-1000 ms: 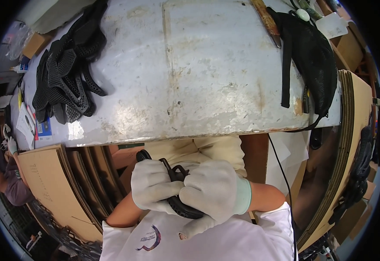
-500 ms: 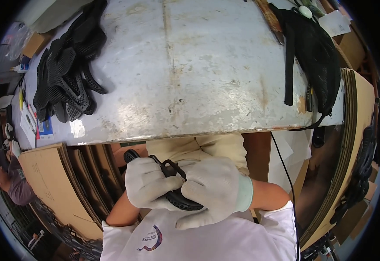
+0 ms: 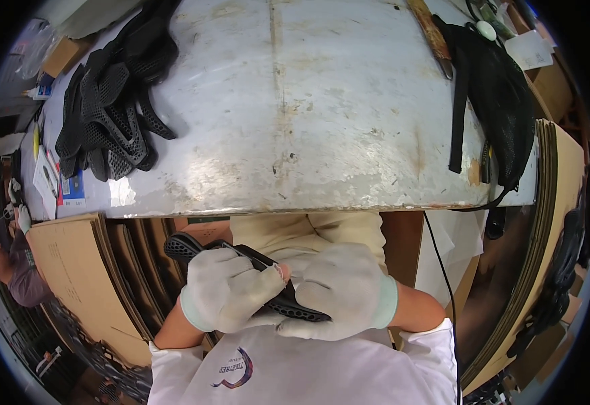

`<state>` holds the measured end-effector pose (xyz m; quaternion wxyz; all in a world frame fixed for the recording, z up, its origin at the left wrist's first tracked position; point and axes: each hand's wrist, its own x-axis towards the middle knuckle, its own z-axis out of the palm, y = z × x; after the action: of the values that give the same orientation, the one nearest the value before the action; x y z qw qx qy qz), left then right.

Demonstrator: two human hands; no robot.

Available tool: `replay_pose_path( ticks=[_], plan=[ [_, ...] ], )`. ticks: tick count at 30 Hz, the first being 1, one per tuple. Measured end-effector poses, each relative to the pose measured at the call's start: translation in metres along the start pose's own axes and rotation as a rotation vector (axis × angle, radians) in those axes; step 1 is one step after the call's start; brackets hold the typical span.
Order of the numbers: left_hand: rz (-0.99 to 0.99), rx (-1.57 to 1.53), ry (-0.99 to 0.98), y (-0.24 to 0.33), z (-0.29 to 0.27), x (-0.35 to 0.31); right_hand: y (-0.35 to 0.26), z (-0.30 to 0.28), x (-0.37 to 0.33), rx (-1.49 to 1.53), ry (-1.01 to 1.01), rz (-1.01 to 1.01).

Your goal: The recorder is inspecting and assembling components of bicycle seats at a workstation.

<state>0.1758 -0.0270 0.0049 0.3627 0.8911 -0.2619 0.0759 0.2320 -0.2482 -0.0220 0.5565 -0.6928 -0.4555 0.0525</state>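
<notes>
Close to my body, below the table's front edge, I hold a long black part with honeycomb holes point(image 3: 295, 309). My left hand point(image 3: 224, 290), in a white glove with a bare thumb tip, is closed around its middle. The part's rounded end sticks out beyond my left knuckles. My right hand point(image 3: 342, 290), also gloved, is closed at the other end, fingers above and thumb below. Its fingers hide some of the part. The part lies tilted, its left end higher in view.
On the metal table point(image 3: 241, 101) lies a pile of black perforated pieces point(image 3: 116, 108) at left. A black mesh bag point(image 3: 494, 101) and a wooden-handled tool point(image 3: 431, 34) are at right. Cardboard sheets point(image 3: 72, 270) stand on both sides. A person point(image 3: 21, 270) is at far left.
The black part has shifted left, more of its left end showing. My right hand has moved slightly right, and the black loop between my hands is no longer visible. The view has shifted slightly.
</notes>
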Motion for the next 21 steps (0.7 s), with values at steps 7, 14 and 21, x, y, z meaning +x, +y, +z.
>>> replay_pose_path(
  ticks=[7, 14, 21],
  plan=[
    [0.046, 0.214, -0.073, 0.016, -0.005, 0.007, -0.004, -0.004, 0.003, -0.139, 0.028, 0.012],
    [-0.361, 0.297, 0.987, 0.018, -0.019, -0.019, 0.004, -0.045, -0.006, -0.044, -0.011, -0.106],
    [-0.415, -0.673, 0.546, -0.014, -0.048, -0.090, 0.027, -0.041, -0.015, 0.270, 0.087, -0.128]
  ],
)
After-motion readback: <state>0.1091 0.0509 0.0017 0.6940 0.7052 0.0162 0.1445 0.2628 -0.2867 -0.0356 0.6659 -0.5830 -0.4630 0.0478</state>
